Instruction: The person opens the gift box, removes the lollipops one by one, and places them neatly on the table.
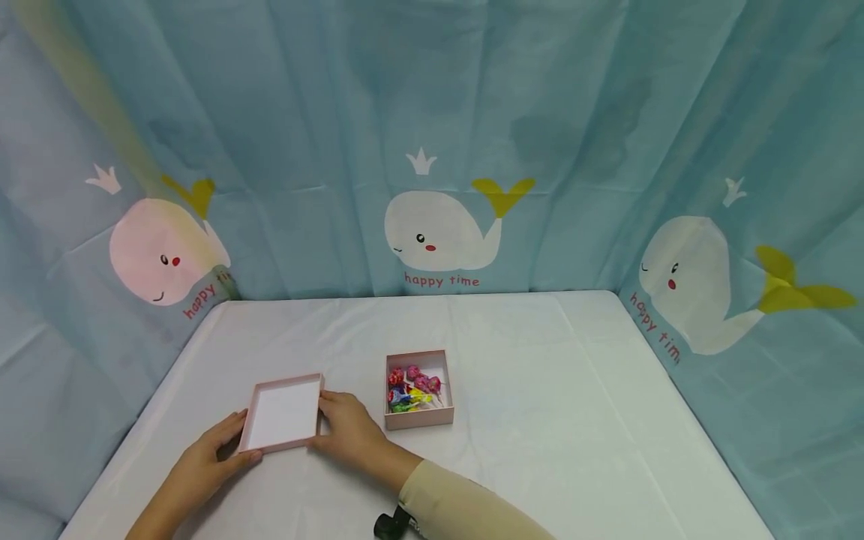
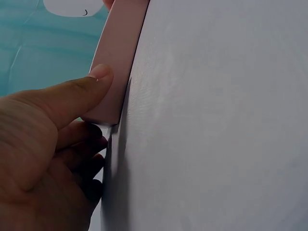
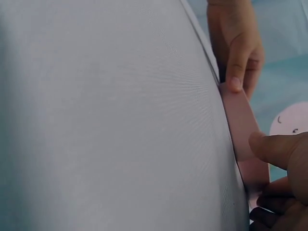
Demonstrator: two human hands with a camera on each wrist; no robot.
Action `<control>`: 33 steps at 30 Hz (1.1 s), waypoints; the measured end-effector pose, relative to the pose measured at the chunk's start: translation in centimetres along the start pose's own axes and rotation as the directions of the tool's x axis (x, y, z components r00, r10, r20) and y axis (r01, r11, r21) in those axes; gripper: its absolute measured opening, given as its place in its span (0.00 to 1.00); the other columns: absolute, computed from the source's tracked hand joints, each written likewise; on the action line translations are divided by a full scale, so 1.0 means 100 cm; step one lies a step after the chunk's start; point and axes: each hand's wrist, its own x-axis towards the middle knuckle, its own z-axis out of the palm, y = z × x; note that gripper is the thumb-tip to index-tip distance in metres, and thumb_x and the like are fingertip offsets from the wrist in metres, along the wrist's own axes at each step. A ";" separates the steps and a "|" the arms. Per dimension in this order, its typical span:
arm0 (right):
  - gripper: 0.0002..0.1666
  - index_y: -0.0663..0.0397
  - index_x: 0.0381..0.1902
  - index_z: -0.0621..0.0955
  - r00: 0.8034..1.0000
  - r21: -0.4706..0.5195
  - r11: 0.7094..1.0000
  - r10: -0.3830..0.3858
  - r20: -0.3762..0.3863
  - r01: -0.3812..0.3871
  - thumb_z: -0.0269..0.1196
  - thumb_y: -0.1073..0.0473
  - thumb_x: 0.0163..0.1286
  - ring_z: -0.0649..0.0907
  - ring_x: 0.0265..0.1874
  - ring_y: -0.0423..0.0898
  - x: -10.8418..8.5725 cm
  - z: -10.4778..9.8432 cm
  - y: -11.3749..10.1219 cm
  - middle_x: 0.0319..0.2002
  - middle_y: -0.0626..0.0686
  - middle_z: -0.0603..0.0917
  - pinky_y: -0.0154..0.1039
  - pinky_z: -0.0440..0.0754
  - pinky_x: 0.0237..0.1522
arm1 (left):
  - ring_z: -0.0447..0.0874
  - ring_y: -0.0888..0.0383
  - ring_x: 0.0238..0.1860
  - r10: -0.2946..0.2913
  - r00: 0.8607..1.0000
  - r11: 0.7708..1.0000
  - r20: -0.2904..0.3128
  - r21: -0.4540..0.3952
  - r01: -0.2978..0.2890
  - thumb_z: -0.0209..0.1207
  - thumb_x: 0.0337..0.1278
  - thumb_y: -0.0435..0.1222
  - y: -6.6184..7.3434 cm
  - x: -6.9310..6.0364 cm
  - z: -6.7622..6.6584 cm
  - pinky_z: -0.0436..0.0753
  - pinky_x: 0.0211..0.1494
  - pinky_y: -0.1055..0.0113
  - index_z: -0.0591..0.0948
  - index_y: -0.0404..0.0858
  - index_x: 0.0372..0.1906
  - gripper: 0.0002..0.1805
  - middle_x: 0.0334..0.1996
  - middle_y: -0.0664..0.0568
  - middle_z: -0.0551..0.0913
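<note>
A shallow pink box lid [image 1: 281,414], its white inside facing up, lies on the left part of the table between both hands. At its near left corner, my left hand [image 1: 205,457] grips it, the thumb on the front wall and the fingers along the left side. My right hand [image 1: 354,429] holds the lid's right side, thumb toward the near corner. In the left wrist view the left thumb [image 2: 89,89] presses the pink wall. The right thumb [image 3: 269,147] does the same in the right wrist view. Right of the lid stands an open pink box [image 1: 420,420] with several wrapped lollipops [image 1: 413,388] inside.
A white cloth covers the table [image 1: 574,420]. Blue curtains [image 1: 304,150] with whale prints enclose its back and sides. A small black object [image 1: 391,523] shows by the right sleeve [image 1: 466,502] at the near edge of the view.
</note>
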 end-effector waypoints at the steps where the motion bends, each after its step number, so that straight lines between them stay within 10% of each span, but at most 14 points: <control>1: 0.42 0.54 0.69 0.78 1.000 0.000 1.000 0.001 0.005 -0.001 0.74 0.41 0.63 0.77 0.68 0.43 0.000 0.000 0.000 0.70 0.48 0.77 0.30 0.72 0.71 | 0.54 0.22 0.73 -0.004 1.000 1.000 0.006 0.006 0.004 0.71 0.52 0.60 0.000 0.000 -0.001 0.61 0.68 0.23 0.64 0.26 0.75 0.57 0.75 0.26 0.59; 16: 0.29 0.47 0.63 0.82 0.994 0.052 0.993 -0.110 -0.003 0.110 0.72 0.47 0.67 0.77 0.66 0.39 -0.010 -0.023 0.001 0.64 0.45 0.81 0.27 0.71 0.71 | 0.55 0.22 0.73 -0.136 0.991 0.991 0.006 -0.018 0.136 0.59 0.65 0.65 0.023 0.000 -0.014 0.65 0.69 0.24 0.59 0.31 0.79 0.53 0.75 0.25 0.58; 33: 0.24 0.41 0.65 0.81 0.982 0.102 0.977 -0.189 0.007 0.188 0.67 0.49 0.73 0.77 0.66 0.37 -0.029 -0.075 -0.002 0.62 0.40 0.82 0.31 0.75 0.69 | 0.61 0.26 0.73 -0.011 0.983 0.992 -0.186 -0.123 -0.012 0.63 0.65 0.59 0.080 0.002 -0.004 0.67 0.67 0.24 0.69 0.42 0.77 0.42 0.74 0.33 0.67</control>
